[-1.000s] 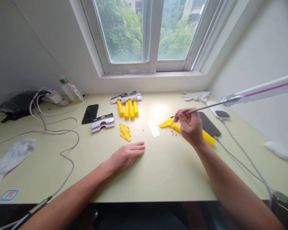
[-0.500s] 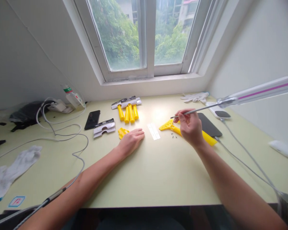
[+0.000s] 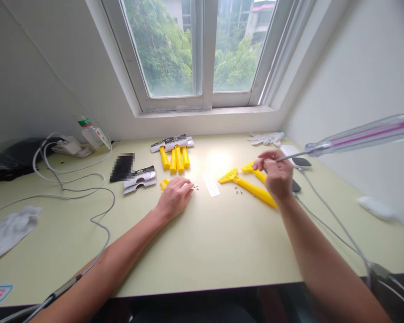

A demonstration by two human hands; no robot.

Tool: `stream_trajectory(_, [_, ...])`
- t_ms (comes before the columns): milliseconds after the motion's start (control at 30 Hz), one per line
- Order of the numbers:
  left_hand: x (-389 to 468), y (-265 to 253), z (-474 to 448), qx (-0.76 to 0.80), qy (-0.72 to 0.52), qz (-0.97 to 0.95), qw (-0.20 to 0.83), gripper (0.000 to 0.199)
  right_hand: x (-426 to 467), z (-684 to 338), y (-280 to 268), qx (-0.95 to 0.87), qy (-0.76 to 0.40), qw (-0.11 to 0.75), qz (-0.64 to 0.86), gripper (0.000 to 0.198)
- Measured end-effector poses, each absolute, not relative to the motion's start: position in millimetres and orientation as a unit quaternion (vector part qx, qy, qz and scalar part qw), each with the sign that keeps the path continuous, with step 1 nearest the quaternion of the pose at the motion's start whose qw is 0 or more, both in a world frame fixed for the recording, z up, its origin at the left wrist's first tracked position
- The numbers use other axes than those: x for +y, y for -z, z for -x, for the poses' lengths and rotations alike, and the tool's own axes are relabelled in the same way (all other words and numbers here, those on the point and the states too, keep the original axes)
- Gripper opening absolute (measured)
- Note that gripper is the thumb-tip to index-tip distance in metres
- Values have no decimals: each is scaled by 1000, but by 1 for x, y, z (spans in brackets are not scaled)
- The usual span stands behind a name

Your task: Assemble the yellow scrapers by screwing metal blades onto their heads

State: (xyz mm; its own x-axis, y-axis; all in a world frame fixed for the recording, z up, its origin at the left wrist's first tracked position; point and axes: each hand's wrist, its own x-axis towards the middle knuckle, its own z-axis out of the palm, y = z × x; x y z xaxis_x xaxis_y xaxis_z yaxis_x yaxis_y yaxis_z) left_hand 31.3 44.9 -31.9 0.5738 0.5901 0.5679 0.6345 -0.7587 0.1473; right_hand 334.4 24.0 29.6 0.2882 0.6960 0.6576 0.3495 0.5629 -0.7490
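In my right hand (image 3: 278, 177) is a screwdriver (image 3: 363, 132) with a clear, purple-striped handle; its shaft passes between my fingers and the handle sticks out to the right. Below that hand, a yellow scraper handle (image 3: 256, 190) lies on the table, and a second yellow scraper handle (image 3: 247, 168) is partly covered by the fingers. My left hand (image 3: 175, 195) rests on the table, fingers bent and tips close together beside several small metal pieces (image 3: 195, 186). Whatever its fingertips pinch is hidden. Behind its wrist a yellow plastic piece (image 3: 164, 184) shows.
Between my hands lie a pale flat strip (image 3: 211, 186) and several small screws (image 3: 237, 191). Farther back are several yellow-handled scrapers (image 3: 175, 159) with printed card sleeves, plus another card sleeve (image 3: 140, 181). Cables (image 3: 103, 220) loop on the left. A white glove (image 3: 265, 138) lies at back right.
My left hand's fingers have drawn back and bent, uncovering the small metal pieces. The right hand has lifted away from the scraper handles, showing the second one's head. The view has shifted slightly right.
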Motion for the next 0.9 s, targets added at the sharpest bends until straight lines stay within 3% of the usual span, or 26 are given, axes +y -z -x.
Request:
stream_trajectory(100, [35,29,-29,-338,303,891,21,16,21,-354,-37,-576,-74,614,535,16])
stream_trajectory(300, [18,27,-18,-330,299,895,17,18,21,-367,-42,-669,-66,179,718,30])
stream_trajectory(433, [16,27,-13,-333,308,891,17,18,26,-358,-34,-659,-86,30,746,41])
stream_trajectory(600, [15,26,-14,-326,316,891,12,20,24,-357,-29,-653,-103,7,750,48])
stream_trajectory(800, [14,24,-14,-328,320,889,12,19,23,-373,-39,-590,-147,150,780,47])
stream_trajectory(900, [16,25,-13,-337,320,885,14,18,24,-392,-42,-529,-111,170,824,44])
